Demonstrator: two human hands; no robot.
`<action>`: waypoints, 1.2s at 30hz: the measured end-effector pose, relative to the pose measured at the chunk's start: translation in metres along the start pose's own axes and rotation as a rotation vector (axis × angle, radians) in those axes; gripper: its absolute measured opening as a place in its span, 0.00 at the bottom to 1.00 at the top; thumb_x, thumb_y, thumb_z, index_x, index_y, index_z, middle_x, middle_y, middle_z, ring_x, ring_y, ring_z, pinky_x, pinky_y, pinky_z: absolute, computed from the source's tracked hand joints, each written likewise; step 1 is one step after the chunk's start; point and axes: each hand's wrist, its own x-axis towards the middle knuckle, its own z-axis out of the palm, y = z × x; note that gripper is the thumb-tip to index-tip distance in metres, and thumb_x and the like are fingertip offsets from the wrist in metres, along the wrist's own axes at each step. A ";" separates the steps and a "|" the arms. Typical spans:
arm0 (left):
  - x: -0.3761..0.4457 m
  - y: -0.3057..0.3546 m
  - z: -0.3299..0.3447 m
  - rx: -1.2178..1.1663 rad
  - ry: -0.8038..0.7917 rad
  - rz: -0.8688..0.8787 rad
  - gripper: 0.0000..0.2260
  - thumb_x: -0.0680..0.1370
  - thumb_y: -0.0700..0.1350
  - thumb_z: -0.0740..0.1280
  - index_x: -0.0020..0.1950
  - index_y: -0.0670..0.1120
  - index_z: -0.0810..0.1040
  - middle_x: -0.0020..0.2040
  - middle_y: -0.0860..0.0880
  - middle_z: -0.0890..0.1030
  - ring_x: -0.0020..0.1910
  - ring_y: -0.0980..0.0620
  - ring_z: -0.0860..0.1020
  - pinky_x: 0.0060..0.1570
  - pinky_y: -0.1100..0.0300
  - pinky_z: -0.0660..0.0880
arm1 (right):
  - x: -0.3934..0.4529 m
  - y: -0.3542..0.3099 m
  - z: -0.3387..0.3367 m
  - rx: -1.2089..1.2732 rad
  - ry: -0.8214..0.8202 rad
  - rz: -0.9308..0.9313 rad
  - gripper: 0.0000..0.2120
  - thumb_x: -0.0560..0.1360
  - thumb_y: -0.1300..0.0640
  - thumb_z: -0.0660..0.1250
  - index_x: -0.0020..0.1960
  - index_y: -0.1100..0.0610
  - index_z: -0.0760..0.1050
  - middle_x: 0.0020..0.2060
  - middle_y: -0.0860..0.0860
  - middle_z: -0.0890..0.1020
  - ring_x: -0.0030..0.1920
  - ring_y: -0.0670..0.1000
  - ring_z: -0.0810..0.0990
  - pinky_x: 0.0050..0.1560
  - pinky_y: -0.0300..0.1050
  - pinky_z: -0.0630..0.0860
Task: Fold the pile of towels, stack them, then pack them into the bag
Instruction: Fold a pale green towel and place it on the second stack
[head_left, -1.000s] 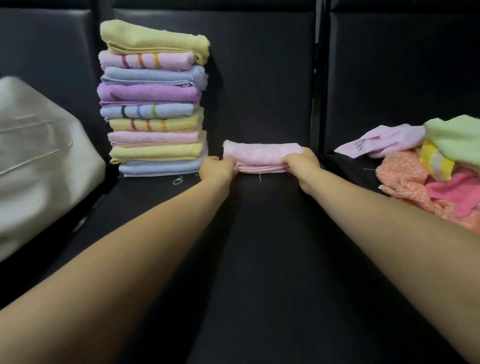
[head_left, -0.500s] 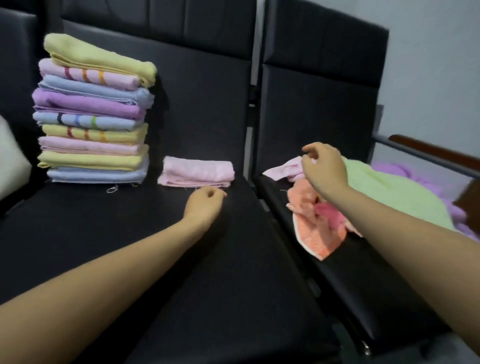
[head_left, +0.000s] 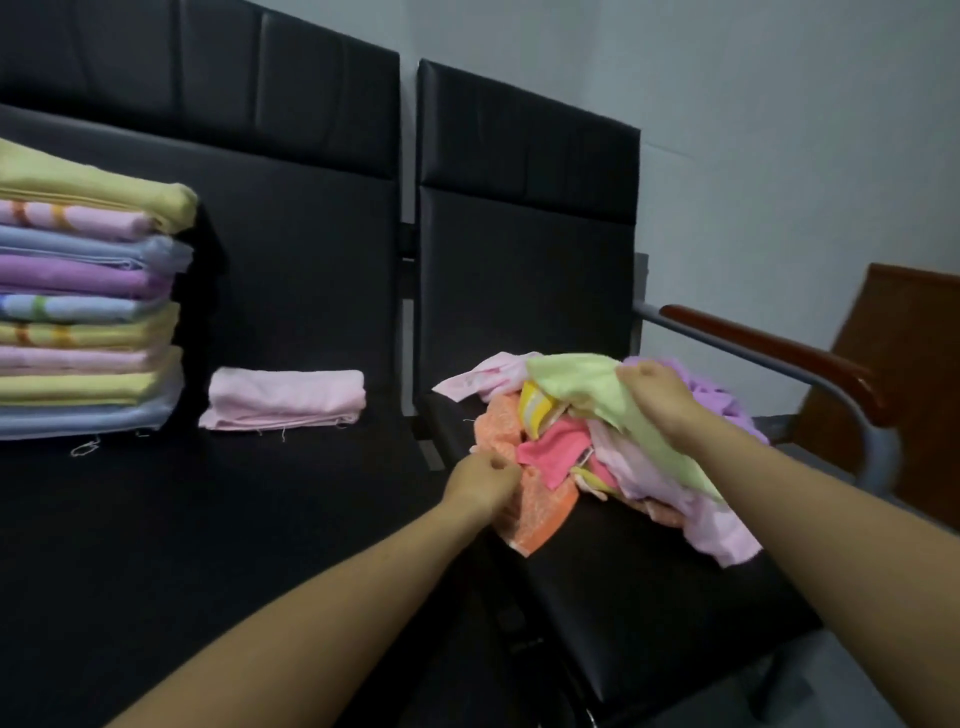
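Both hands are in the loose pile of coloured towels (head_left: 597, 447) on the right black padded seat (head_left: 649, 587).

The left hand (head_left: 483, 480) pinches the orange patterned towel (head_left: 540, 514); the right hand (head_left: 657, 397) grips the light green towel (head_left: 587, 387). The folded pale pink towel (head_left: 284, 399) lies on the left black seat (head_left: 208, 519), just beside the tall stack of folded towels (head_left: 83, 306).
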 end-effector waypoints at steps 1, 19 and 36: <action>-0.002 0.006 0.003 0.003 0.004 0.003 0.11 0.76 0.43 0.61 0.34 0.45 0.74 0.33 0.45 0.79 0.33 0.46 0.79 0.43 0.49 0.81 | 0.002 -0.015 -0.008 0.125 0.052 0.031 0.16 0.78 0.51 0.60 0.55 0.62 0.77 0.45 0.56 0.75 0.46 0.55 0.73 0.48 0.49 0.71; -0.120 0.218 -0.194 -1.093 -0.087 0.364 0.26 0.79 0.63 0.60 0.66 0.43 0.77 0.61 0.40 0.80 0.60 0.40 0.79 0.63 0.44 0.74 | -0.084 -0.323 -0.010 0.833 -0.290 -0.230 0.13 0.79 0.55 0.65 0.57 0.63 0.80 0.52 0.59 0.84 0.52 0.57 0.83 0.54 0.52 0.80; -0.162 0.116 -0.320 -0.016 0.859 0.579 0.13 0.77 0.47 0.67 0.47 0.35 0.77 0.38 0.54 0.71 0.37 0.65 0.74 0.36 0.70 0.70 | -0.168 -0.273 0.147 0.223 -0.806 -0.349 0.28 0.76 0.36 0.62 0.51 0.61 0.82 0.46 0.55 0.85 0.48 0.53 0.84 0.52 0.46 0.78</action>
